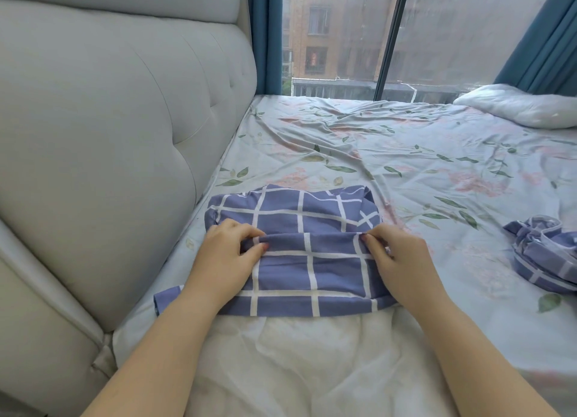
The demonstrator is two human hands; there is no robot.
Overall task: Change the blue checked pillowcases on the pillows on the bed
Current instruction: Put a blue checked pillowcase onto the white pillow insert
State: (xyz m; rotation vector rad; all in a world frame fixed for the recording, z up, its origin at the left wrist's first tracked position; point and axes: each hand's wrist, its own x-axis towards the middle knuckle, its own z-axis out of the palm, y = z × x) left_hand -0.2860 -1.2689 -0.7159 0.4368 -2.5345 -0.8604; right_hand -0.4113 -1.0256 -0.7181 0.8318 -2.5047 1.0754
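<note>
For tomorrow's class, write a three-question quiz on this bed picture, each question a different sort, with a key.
1. True or false: the left hand and the right hand both pinch the checked pillowcase.
2. Where does the crumpled pillowcase lie? A) on the headboard B) on the flowered sheet, right of the hands C) on the windowsill
3. Fill in: the pillow under the checked pillowcase is ____ in colour.
Key: 1 true; 2 B; 3 white.

A blue checked pillowcase (299,248) with white grid lines sits bunched over the far end of a white pillow (312,354). A second checked pillowcase (543,260) lies crumpled well to the right. An uncovered pillow (515,107) rests at the far right.
</note>
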